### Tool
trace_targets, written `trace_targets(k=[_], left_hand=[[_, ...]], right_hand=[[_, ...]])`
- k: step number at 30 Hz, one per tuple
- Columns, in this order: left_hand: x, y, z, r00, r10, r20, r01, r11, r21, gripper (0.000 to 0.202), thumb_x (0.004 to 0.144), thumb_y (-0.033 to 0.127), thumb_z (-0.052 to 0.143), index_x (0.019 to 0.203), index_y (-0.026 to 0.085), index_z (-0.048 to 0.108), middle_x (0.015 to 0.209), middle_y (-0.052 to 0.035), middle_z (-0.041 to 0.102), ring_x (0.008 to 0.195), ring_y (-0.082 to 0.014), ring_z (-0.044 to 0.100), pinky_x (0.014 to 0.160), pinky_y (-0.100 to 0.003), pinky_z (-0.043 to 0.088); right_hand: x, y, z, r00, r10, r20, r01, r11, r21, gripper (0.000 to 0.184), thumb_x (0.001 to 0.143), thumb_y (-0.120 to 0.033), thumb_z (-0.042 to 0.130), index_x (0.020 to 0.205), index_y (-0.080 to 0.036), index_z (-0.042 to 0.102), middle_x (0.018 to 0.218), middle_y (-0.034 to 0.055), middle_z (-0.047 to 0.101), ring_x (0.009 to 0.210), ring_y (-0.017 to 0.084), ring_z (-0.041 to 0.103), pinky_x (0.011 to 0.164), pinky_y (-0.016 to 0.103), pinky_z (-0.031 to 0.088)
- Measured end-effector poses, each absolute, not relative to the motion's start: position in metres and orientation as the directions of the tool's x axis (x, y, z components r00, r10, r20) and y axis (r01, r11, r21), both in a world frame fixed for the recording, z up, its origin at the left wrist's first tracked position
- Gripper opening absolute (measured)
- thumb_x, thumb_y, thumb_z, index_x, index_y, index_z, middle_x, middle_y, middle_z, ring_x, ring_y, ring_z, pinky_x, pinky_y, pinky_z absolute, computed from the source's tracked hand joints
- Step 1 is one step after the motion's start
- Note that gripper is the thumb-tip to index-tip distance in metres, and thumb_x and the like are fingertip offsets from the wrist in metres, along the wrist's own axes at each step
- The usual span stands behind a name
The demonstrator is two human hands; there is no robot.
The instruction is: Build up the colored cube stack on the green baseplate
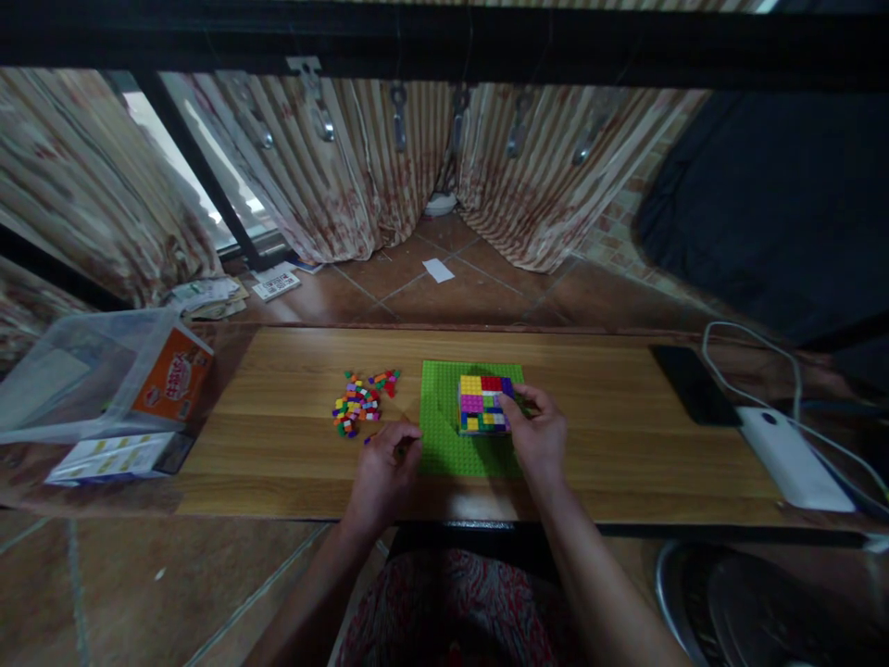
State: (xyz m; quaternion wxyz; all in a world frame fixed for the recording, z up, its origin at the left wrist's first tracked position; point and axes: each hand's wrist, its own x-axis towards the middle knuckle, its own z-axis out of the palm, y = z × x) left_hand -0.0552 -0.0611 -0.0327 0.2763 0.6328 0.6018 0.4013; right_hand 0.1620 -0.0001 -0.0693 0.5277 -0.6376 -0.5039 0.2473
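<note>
On a green studded baseplate [437, 454] stands a squarish build of toy bricks [479, 404], its top in yellow, red, pink, white, blue and green. My right hand [542, 434] is closed at the build's right edge, thumb against the top and fingers curled at the far right side. My left hand [385, 459] hovers by the plate's left edge, its thumb and fingers drawn together. Anything inside that pinch is too small or hidden to name. Beyond it lies a pile of small loose bricks [357, 405] in many colours.
The wooden table [597, 371] carries a black phone [694, 384], a white power bank [792, 459] and a white cable [757, 329] at the right. At the left are a clear plastic bin [104, 371] with an orange label and a white box [115, 459].
</note>
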Motion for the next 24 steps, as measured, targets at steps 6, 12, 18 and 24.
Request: trace_targets(k=[6, 12, 18, 24], left_hand=[[-0.055, -0.062, -0.034, -0.055, 0.984, 0.172, 0.529, -0.117, 0.84, 0.009, 0.083, 0.019, 0.053, 0.084, 0.02, 0.062, 0.081, -0.0026, 0.067, 0.077, -0.0147, 0.064, 0.07, -0.026, 0.048], [-0.054, -0.061, -0.034, -0.056, 0.983, 0.173, 0.536, -0.117, 0.836, 0.009, 0.083, 0.02, 0.053, 0.083, 0.02, 0.062, 0.078, -0.0022, 0.066, 0.072, -0.014, 0.062, 0.067, -0.025, 0.048], [-0.048, -0.057, -0.03, -0.066, 0.983, 0.171, 0.513, -0.114, 0.851, 0.008, 0.081, 0.02, 0.055, 0.081, 0.02, 0.063, 0.078, -0.0015, 0.066, 0.074, -0.0144, 0.063, 0.07, -0.026, 0.049], [-0.036, -0.063, -0.028, -0.078, 0.991, 0.111, 0.353, -0.077, 0.932, 0.009, 0.08, 0.025, 0.059, 0.083, 0.02, 0.067, 0.081, -0.0015, 0.069, 0.076, -0.0141, 0.065, 0.071, -0.025, 0.052]], right_hand=[[0.16, 0.002, -0.067, 0.389, 0.907, 0.161, 0.324, 0.029, -0.946, 0.043, 0.073, -0.046, 0.068, 0.104, -0.016, 0.068, 0.094, 0.0092, 0.072, 0.081, 0.021, 0.066, 0.075, 0.037, 0.053], [0.159, 0.002, -0.063, 0.357, 0.921, 0.158, 0.329, 0.034, -0.944, 0.04, 0.075, -0.043, 0.067, 0.104, -0.016, 0.066, 0.097, 0.0102, 0.072, 0.082, 0.021, 0.067, 0.077, 0.039, 0.054], [0.154, 0.001, -0.06, 0.34, 0.924, 0.176, 0.347, 0.051, -0.936, 0.036, 0.078, -0.04, 0.064, 0.107, -0.017, 0.065, 0.101, 0.0103, 0.071, 0.086, 0.021, 0.066, 0.079, 0.038, 0.054], [0.159, -0.017, -0.045, 0.337, 0.912, 0.236, 0.346, 0.113, -0.931, 0.036, 0.084, -0.041, 0.06, 0.111, -0.017, 0.063, 0.103, 0.0108, 0.069, 0.085, 0.02, 0.065, 0.077, 0.036, 0.053]])
